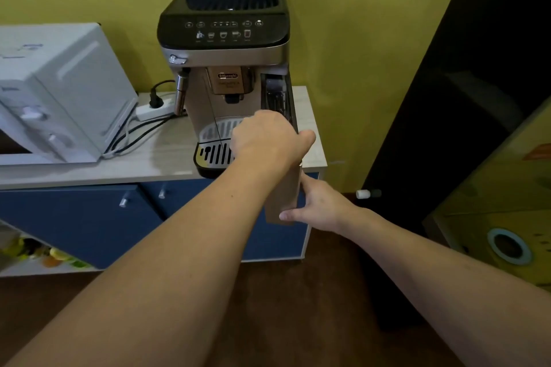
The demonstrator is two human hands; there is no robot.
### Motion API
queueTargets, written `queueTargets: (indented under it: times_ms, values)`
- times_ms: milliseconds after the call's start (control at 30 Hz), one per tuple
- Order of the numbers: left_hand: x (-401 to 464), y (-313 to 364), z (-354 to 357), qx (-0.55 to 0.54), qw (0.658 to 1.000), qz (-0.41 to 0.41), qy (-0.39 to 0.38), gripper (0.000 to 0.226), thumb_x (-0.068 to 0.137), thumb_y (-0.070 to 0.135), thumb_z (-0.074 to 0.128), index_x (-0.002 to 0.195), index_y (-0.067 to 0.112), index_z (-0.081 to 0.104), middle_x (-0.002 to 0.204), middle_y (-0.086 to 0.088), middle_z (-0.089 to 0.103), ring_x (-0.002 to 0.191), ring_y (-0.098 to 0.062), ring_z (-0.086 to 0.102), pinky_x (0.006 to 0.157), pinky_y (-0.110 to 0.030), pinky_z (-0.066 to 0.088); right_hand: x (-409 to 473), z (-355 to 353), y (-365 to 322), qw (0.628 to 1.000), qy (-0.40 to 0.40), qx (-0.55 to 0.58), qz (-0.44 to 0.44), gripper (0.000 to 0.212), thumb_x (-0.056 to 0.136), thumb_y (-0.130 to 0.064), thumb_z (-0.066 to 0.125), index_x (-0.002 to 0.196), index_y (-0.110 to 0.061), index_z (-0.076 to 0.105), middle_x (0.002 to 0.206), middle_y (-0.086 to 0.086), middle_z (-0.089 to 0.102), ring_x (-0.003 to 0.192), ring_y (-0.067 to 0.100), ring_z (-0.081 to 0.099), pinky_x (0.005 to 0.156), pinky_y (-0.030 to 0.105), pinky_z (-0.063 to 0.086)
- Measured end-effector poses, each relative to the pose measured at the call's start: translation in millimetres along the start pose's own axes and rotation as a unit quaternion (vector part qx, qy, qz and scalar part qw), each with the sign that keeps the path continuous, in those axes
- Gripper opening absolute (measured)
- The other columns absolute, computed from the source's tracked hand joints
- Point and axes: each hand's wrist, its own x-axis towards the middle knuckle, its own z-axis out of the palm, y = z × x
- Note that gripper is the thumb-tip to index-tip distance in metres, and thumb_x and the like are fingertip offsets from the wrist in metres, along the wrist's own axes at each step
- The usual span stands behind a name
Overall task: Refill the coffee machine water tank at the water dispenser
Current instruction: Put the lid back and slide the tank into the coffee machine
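Coffee machine [223,68] stands on a pale counter [149,158] above blue cabinet doors [74,217], microwave [59,92] to its left. Water tank [283,191], beige-fronted, is out in front of the machine's right side, past the counter edge, upright. Left hand [265,140] closed over the tank's top. Right hand [316,205] cups its lower right side, fingers curled onto the bottom front. Open slot [275,95] shows on the machine's right.
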Motion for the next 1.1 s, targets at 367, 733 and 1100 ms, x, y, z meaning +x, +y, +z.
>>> queueTargets:
  times_ms: [367, 733, 1100]
  values:
    - [3, 10, -7, 0.004, 1.0, -0.013, 0.0, 0.053, 0.081, 0.056, 0.048, 0.094, 0.007, 0.064, 0.083, -0.007, 0.056, 0.072, -0.027, 0.051, 0.046, -0.028, 0.026, 1, -4, 11, 0.997, 0.003, 0.07, 0.01, 0.113, 0.057, -0.059, 0.082, 0.152, -0.04, 0.023, 0.145, -0.012, 0.053, 0.136, 0.004, 0.045, 0.112, 0.042, 0.041]
    - [4, 8, 1, 0.006, 0.999, -0.044, 0.0, 0.063, 0.077, 0.059, 0.046, 0.102, 0.004, 0.059, 0.08, -0.005, 0.048, 0.055, -0.02, 0.039, 0.045, -0.026, 0.023, 4, 1, 19, 0.997, 0.0, 0.077, 0.006, 0.113, 0.071, -0.048, 0.083, 0.153, -0.047, 0.005, 0.152, -0.01, 0.046, 0.143, 0.01, 0.037, 0.116, 0.041, 0.036]
    - [-19, -20, -7, -0.117, 0.989, -0.031, -0.086, 0.054, 0.068, 0.059, 0.058, 0.085, 0.008, 0.057, 0.063, -0.004, 0.061, 0.056, -0.019, 0.058, 0.047, -0.025, 0.038, 9, -19, 14, 0.998, -0.058, 0.02, 0.005, 0.109, 0.077, -0.035, 0.082, 0.157, -0.037, 0.009, 0.157, -0.009, 0.036, 0.144, 0.01, 0.034, 0.116, 0.034, 0.033]
